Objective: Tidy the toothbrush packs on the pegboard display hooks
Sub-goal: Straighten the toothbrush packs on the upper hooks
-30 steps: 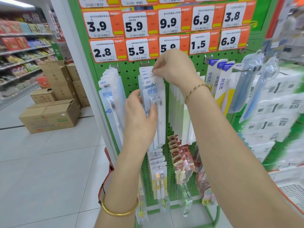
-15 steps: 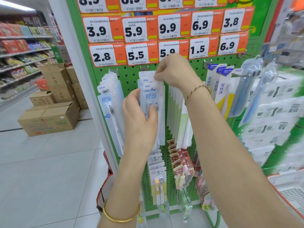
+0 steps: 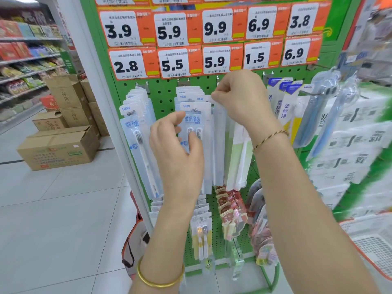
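White-and-blue twin toothbrush packs (image 3: 196, 115) hang in a stack on the middle hook of the green pegboard (image 3: 163, 96). My left hand (image 3: 176, 149) grips the front pack around its middle, thumb on the brush heads. My right hand (image 3: 239, 96) is up at the hook, fingers curled and pinching the top edge of a pack in the same stack. A second stack of single toothbrush packs (image 3: 135, 124) hangs on the hook to the left. Plain white packs (image 3: 235, 158) hang behind my right wrist.
Orange price tags (image 3: 174, 62) run above the hooks. More toothbrush packs (image 3: 284, 107) hang to the right, smaller packs (image 3: 201, 230) and pink ones (image 3: 231, 213) below. Cardboard boxes (image 3: 57, 147) stand on the tiled floor at left. Tissue bundles (image 3: 350, 145) fill the right side.
My right hand has shifted a little right along the pack tops. My left thumb has slid up onto the brush heads. The camera has moved closer to the board.
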Motion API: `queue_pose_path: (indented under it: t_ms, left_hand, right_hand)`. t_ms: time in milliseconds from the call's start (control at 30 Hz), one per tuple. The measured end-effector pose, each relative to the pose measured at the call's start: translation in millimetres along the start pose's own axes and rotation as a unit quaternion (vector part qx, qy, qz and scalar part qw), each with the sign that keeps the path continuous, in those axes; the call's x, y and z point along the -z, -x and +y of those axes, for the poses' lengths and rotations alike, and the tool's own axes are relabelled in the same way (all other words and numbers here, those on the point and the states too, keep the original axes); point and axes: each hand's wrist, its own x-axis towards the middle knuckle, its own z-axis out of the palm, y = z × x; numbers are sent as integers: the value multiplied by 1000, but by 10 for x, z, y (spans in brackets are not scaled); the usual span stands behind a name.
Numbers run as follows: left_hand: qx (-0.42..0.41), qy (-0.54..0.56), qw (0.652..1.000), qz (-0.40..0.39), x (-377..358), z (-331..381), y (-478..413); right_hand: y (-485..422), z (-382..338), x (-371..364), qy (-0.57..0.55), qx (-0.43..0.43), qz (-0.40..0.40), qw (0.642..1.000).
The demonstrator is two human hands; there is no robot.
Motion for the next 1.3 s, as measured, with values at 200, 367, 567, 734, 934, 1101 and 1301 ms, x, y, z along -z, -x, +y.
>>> queue_pose_path:
  t_ms: [200,367,567,734,934,1101,1301]
  left_hand:
    - [-8,5,1000,-9,-84,11,132]
    - [7,17,1000,3,-154,38,276]
    - [51,39,998,-14,-266,102,577]
    - [134,22,985,-102,-336,52,851]
    - [262,118,926,-246,-434,34,1229]
    - [297,128,916,-239,-578,-32,1382]
    - [326,128,919,-182,-762,-207,1327]
  right_hand:
    - [235,61,-2,69,10,72,995]
    - [458,165,51,56,31,84,994]
    - [736,481,210,13,46,30,998]
    - [1022,806,351,-62,27,-66,996]
    - [1331,1164,314,-145,-34,-131,980]
    - [1505,1461,177,-237,-106,-111,959]
    - [1958,1806,-110,-291,-168,-194,921]
